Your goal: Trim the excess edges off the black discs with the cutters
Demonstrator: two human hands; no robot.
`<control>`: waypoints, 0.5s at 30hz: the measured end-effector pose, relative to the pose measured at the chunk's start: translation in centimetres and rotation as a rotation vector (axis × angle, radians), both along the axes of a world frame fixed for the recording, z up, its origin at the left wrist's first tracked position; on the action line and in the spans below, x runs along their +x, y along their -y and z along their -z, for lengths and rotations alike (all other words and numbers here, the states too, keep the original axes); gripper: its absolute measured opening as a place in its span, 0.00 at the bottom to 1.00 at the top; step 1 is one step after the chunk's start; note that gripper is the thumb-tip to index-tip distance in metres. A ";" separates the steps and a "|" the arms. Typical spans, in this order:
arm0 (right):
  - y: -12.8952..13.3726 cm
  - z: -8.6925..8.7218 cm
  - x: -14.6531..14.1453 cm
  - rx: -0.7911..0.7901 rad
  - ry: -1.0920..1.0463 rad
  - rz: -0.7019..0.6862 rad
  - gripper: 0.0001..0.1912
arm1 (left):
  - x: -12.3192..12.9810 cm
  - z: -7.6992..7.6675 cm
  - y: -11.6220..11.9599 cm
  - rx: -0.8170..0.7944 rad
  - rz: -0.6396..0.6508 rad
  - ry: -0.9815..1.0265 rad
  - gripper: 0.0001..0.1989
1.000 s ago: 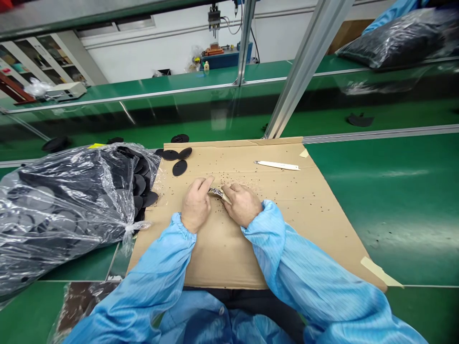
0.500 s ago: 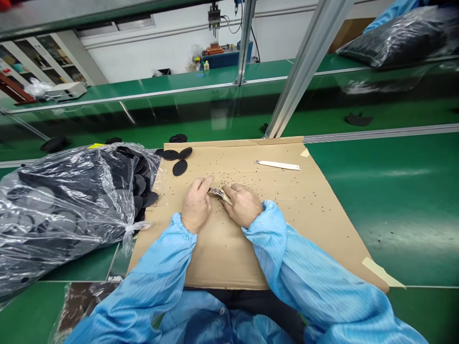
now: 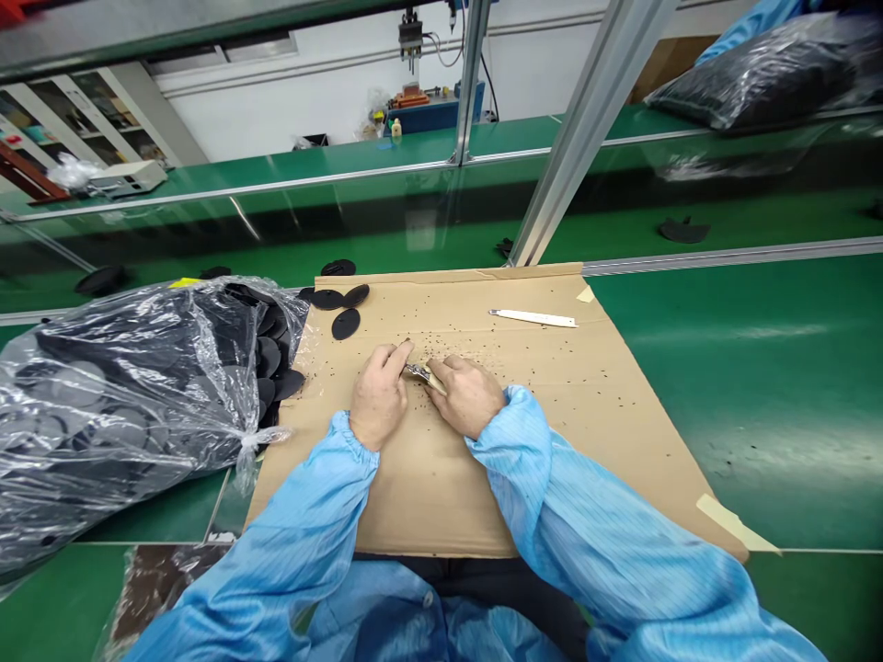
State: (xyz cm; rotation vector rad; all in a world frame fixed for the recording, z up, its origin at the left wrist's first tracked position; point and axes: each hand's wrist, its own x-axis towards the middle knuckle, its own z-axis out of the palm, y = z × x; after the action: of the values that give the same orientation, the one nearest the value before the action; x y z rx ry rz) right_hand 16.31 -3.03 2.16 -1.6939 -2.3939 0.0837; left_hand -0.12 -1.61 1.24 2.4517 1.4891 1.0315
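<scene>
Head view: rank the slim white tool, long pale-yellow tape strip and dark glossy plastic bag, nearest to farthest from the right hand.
1. White tool: beyond the right hand
2. Tape strip: right, near corner
3. Plastic bag: far right, background

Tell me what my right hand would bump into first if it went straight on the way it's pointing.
Most likely your left hand: your right hand, gripping a small metal-headed tool, points toward its fingertips, though one view leaves their exact heights unclear.
</scene>
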 end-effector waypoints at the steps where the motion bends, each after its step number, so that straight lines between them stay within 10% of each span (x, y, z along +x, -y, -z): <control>1: 0.0 0.0 0.0 0.001 0.002 0.000 0.12 | 0.0 0.0 0.0 0.001 -0.002 -0.002 0.28; 15: -0.3 0.4 0.5 0.013 -0.121 0.136 0.14 | 0.0 0.3 -0.5 -0.025 -0.032 0.198 0.26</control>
State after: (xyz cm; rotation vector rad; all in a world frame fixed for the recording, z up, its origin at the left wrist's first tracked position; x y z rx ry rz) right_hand 16.77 -2.72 1.79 -1.7867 -2.1834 0.1450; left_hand -0.15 -1.13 0.98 2.2404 1.4730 1.2131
